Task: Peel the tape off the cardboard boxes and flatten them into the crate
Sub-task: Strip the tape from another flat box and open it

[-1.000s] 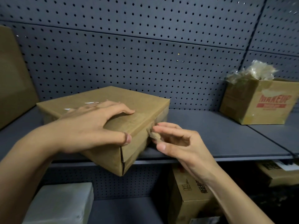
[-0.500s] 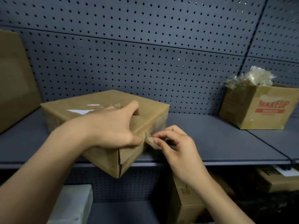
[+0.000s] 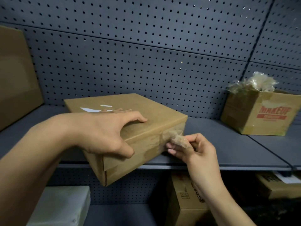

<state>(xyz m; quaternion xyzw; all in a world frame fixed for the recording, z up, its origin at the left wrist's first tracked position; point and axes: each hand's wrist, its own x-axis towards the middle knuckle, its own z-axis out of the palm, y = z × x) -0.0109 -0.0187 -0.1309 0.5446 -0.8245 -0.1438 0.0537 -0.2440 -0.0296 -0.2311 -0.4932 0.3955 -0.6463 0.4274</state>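
Brown cardboard, glossy in patches where clear tape covers it, makes up the flat box (image 3: 156,115) in the head view. It is low and broad, lying with its wide face up on the grey shelf (image 3: 228,149). White glare marks the tape on its top near the far left edge. The box is turned diagonally, and one lower corner points toward the viewer and overhangs the shelf's front edge. The top looks nearly square, so I cannot tell which side is longer.

The left hand (image 3: 104,132) grips the near top edge, with fingers spread over the top and the thumb pressed on the side face. The right hand (image 3: 195,149) has its thumb and fingers closed in a pinch on one crumpled tape strip (image 3: 177,139). That strip is lifted from the right end of the same side face and remains attached there.

Two hands are in view. There are five cardboard boxes:
- The flat one.
- An open box with red lettering (image 3: 260,115) well apart on the right, holding a wad of used tape (image 3: 254,82).
- A large box (image 3: 14,75) at the far left.
- Two lower boxes (image 3: 184,201) under the shelf.

One pale box (image 3: 61,207) sits at the lower left. A dark pegboard wall (image 3: 146,62) stands behind it all.
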